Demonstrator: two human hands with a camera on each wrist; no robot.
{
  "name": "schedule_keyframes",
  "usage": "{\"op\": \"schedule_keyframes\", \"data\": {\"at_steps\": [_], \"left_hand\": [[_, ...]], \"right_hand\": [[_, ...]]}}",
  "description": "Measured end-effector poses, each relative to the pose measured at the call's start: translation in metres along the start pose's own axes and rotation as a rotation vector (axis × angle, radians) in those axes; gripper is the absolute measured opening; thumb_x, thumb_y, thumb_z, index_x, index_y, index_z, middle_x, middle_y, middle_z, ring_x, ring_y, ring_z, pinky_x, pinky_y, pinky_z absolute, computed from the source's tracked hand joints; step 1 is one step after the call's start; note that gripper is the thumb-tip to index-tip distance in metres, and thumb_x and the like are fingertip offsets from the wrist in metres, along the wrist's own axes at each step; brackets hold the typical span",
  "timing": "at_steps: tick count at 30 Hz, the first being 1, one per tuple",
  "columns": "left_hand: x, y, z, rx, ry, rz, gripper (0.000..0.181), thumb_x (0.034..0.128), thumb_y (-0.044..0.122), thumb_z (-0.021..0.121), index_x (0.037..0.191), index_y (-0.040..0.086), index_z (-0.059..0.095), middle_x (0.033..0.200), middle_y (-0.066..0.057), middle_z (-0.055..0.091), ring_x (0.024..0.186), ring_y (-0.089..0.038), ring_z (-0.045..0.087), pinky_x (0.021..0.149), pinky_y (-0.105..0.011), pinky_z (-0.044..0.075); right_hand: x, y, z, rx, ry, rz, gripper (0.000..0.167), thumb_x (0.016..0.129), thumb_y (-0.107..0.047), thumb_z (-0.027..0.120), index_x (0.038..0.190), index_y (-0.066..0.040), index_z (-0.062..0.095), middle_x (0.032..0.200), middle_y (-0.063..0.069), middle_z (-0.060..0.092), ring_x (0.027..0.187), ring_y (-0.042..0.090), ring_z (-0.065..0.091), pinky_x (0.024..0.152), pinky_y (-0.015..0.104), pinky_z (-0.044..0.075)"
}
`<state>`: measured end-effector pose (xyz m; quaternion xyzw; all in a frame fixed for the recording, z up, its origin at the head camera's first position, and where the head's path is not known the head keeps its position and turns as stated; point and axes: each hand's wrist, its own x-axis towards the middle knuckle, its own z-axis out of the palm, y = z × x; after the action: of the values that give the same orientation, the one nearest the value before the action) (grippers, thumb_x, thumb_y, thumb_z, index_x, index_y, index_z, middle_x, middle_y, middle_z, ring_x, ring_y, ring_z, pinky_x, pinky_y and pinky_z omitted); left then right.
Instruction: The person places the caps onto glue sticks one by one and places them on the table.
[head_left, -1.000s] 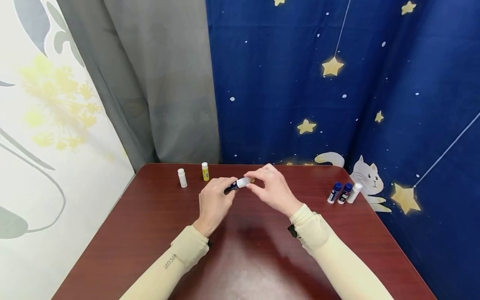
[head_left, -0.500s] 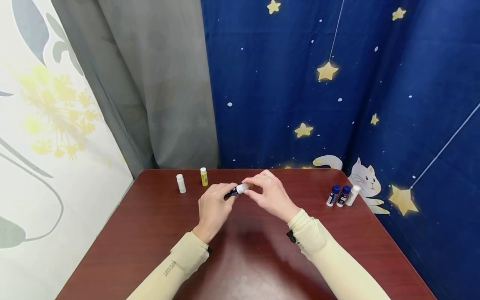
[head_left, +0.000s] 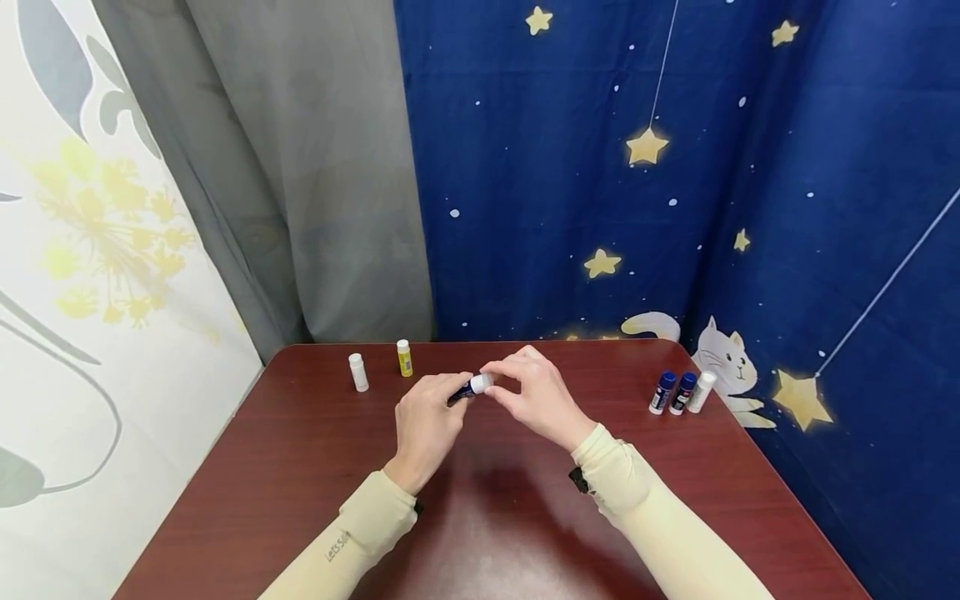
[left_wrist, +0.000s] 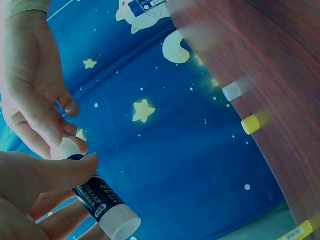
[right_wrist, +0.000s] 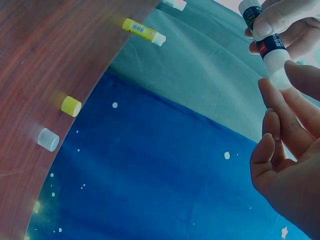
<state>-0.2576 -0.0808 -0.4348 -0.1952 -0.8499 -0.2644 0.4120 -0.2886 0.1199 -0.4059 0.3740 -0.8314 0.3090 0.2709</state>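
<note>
My left hand (head_left: 427, 425) grips a dark blue glue stick (left_wrist: 97, 195) with white ends, its thumb along the label. The stick is held tilted above the table, in front of my chest. At the stick's far end, the thumb and index finger of my right hand (head_left: 542, 398) pinch its translucent cap (right_wrist: 281, 83). Those fingertips partly cover the cap in every view. In the right wrist view the other right fingers are bent and hold nothing.
On the red-brown table (head_left: 300, 467), a white glue stick (head_left: 359, 372) and a yellow glue stick (head_left: 405, 358) stand at back left. Two blue glue sticks (head_left: 662, 393) and a white one (head_left: 702, 392) stand right. A yellow cap (right_wrist: 71, 106) and a clear cap (right_wrist: 48, 139) lie near the far edge.
Both hands keep their hold on the glue stick and its cap, with only slight finger movement. The head view has shifted a little, so the scene sits lower and further left.
</note>
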Motion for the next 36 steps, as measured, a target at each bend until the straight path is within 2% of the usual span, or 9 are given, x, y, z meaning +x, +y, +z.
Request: {"op": "schedule_keyframes", "data": {"at_steps": [3,9,16,21,29,36], "left_hand": [[-0.001,0.001,-0.001,0.004,-0.015,-0.004,0.029,0.0815,0.013,0.085,0.108,0.021,0.079,0.096,0.006,0.075,0.088,-0.015,0.067,0.065,-0.039,0.056],[-0.001,0.002,-0.001,-0.005,-0.023,-0.007,0.030,0.0804,0.009,0.085,0.108,0.019,0.080,0.096,0.004,0.075,0.088,-0.017,0.068,0.067,-0.039,0.057],[-0.003,0.006,-0.003,0.010,-0.054,-0.025,0.031,0.0810,0.008,0.084,0.110,0.017,0.080,0.095,0.001,0.075,0.087,-0.017,0.069,0.069,-0.037,0.057],[-0.006,0.007,-0.001,0.023,-0.027,0.001,0.031,0.0779,0.004,0.085,0.106,0.014,0.080,0.091,0.000,0.075,0.084,-0.018,0.069,0.067,-0.039,0.057],[-0.008,0.006,0.000,0.055,0.002,0.027,0.029,0.0753,0.002,0.086,0.101,0.014,0.081,0.086,0.001,0.074,0.080,-0.019,0.069,0.061,-0.040,0.056],[-0.012,0.008,0.000,0.066,-0.013,0.016,0.028,0.0756,0.001,0.085,0.101,0.013,0.081,0.085,0.001,0.074,0.078,-0.019,0.068,0.060,-0.038,0.056]], "right_hand": [[-0.001,0.000,0.001,0.000,-0.001,-0.003,0.025,0.085,-0.017,0.083,0.109,-0.021,0.077,0.093,-0.013,0.071,0.085,0.009,0.050,0.068,0.028,0.045],[-0.001,-0.001,0.001,0.001,-0.016,-0.015,0.023,0.086,-0.016,0.081,0.108,-0.019,0.076,0.094,-0.012,0.070,0.084,0.017,0.053,0.069,0.029,0.045],[-0.004,-0.004,0.006,0.017,0.005,0.009,0.018,0.086,-0.017,0.082,0.103,-0.017,0.077,0.089,-0.014,0.070,0.086,0.009,0.052,0.074,0.028,0.048],[-0.006,-0.006,0.009,0.027,-0.010,0.056,0.017,0.086,-0.017,0.082,0.102,-0.017,0.078,0.086,-0.016,0.068,0.086,0.006,0.052,0.075,0.027,0.048],[-0.007,-0.008,0.013,0.033,-0.024,0.122,0.010,0.087,-0.020,0.081,0.097,-0.021,0.077,0.079,-0.019,0.064,0.080,0.004,0.050,0.068,0.027,0.046],[-0.010,-0.011,0.018,0.042,-0.028,0.148,0.010,0.086,-0.019,0.082,0.094,-0.021,0.077,0.076,-0.020,0.064,0.077,0.014,0.055,0.066,0.028,0.045]]}}
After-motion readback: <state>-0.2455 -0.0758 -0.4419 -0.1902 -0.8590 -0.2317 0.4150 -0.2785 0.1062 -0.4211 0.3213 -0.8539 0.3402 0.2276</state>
